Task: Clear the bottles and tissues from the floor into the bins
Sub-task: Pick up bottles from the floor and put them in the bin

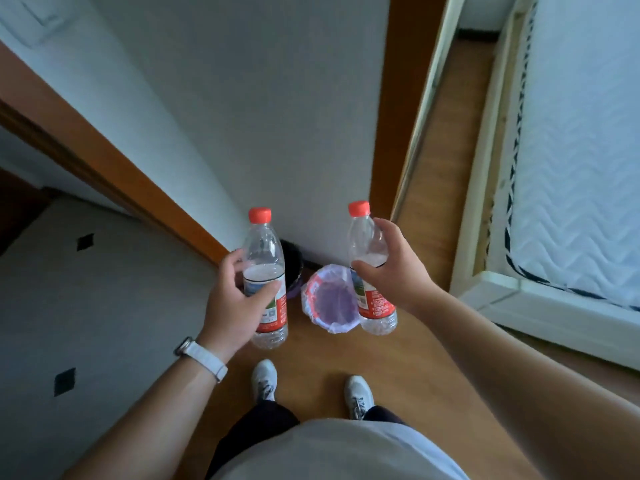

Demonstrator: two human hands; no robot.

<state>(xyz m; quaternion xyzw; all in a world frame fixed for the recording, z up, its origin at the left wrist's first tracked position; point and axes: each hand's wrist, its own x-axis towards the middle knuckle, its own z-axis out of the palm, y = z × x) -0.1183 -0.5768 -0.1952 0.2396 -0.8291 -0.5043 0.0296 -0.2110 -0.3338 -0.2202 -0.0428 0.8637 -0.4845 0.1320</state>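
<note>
1. Head view: the left hand (pixel 235 299) holds the left bottle (pixel 263 247) upright in the air. Its fingers (pixel 263 294) and thumb are curled round the labelled middle.
2. The right hand (pixel 391 268) holds the right bottle (pixel 363 237) upright too, fingers wrapped round its upper body just above the red label.
3. Both bottles are clear plastic with red caps. A little water shows at the bottom of each.
4. Below and between the bottles, the lined bin (pixel 306 292) stands on the wooden floor (pixel 346 355) close to the foot of the white wall (pixel 259 116). A pale bag is folded over its rim.
5. The dark bin (pixel 295 263) stands just beside it on the left, against the wall and partly hidden behind the left bottle.
6. The right bottle's base overlaps the lined bin's right edge in the picture.
7. A white watch (pixel 201 355) sits on the left wrist.
8. Two white shoes (pixel 265 375) stand on the wooden floor, toes towards the bins.
9. A mattress (pixel 581 168) in a pale frame fills the right edge.
</note>
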